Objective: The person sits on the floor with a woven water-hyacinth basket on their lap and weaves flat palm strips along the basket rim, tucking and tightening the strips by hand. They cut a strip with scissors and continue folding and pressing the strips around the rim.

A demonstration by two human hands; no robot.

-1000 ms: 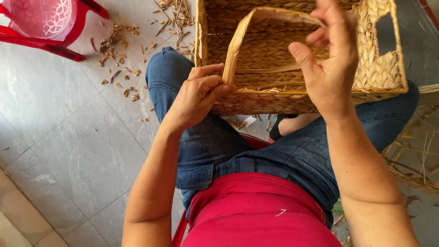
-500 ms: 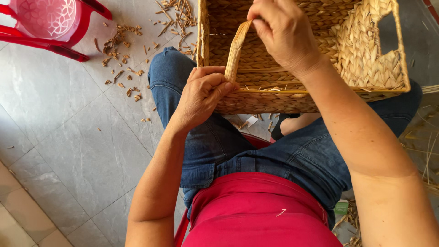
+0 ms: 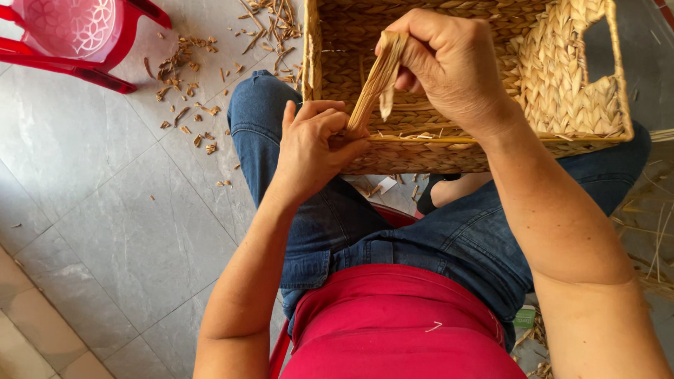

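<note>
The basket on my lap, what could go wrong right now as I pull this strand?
The dried strand is pulled taut between the right hand and the left hand; it may split or snap. The woven basket rests only on the knees, so a hard tug could tip it off.

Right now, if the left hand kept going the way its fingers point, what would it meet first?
The left hand points at the rim of the rectangular woven straw basket, where the flat tan fibre strip emerges; it seems to touch there already.

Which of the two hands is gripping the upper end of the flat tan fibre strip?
The right hand, closed around the flat tan fibre strip above the rectangular woven straw basket. The left hand pinches its lower end at the near rim.
</note>
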